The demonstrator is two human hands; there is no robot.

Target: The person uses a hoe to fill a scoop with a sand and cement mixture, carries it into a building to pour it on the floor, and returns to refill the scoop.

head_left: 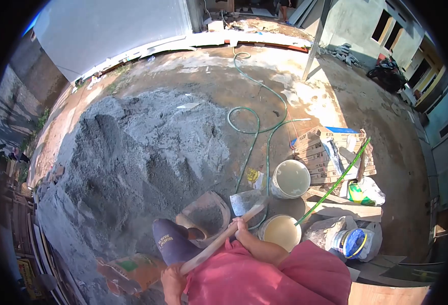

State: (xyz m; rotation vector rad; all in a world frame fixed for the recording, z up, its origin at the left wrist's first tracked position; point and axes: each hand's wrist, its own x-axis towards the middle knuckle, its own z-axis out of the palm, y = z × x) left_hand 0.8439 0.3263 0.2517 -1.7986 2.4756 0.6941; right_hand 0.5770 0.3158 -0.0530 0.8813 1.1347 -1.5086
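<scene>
A hoe with a long wooden handle (214,246) lies slantwise across my body. Its pale grey metal blade (244,203) is at the upper right end, close to two buckets. My left hand (172,280) is wrapped round the lower end of the handle. Farther up, my right hand (241,227) grips the same handle. Just left of the blade is a dark, dusty tub (218,207), partly hidden by my leg (169,238). A large heap of grey sand (142,147) spreads ahead and to the left. An orange-brown paper sack (137,269) lies near my left hand.
A bucket of cloudy water (291,179) and another of beige liquid (281,232) stand at right. Behind them are stacked cartons (310,152) and a green striped pole (336,182). A green hose (259,129) loops over the ground. A blue-lidded pail (353,243) sits right.
</scene>
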